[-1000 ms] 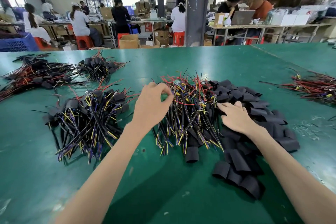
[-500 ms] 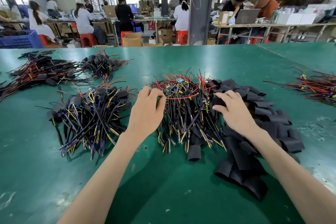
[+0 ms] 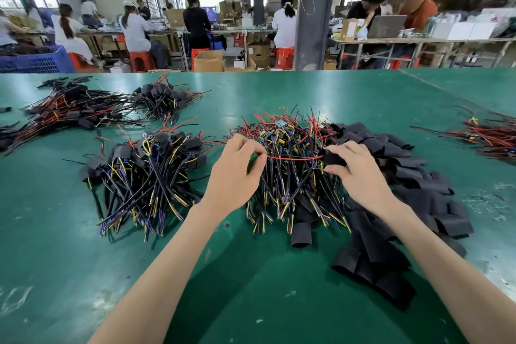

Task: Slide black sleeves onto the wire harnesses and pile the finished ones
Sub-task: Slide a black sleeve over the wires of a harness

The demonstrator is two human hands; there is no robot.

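A: Left hand (image 3: 234,173) pinching a red wire (image 3: 293,158), taut across to the right hand (image 3: 356,173)!
B: Right fingers closed on a black sleeve (image 3: 332,158) at the wire's end, above the harness pile (image 3: 290,170) on the counter (image 3: 251,274)

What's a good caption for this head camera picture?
Left hand and right hand stretch a red wire toward a black sleeve.

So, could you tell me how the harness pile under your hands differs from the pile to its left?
The middle pile shows bare green boards and yellow parts at its far end; the left pile has black sleeves over those ends. Both hands work at the middle pile; the left pile lies untouched. Both share black cables with yellow and purple tips.
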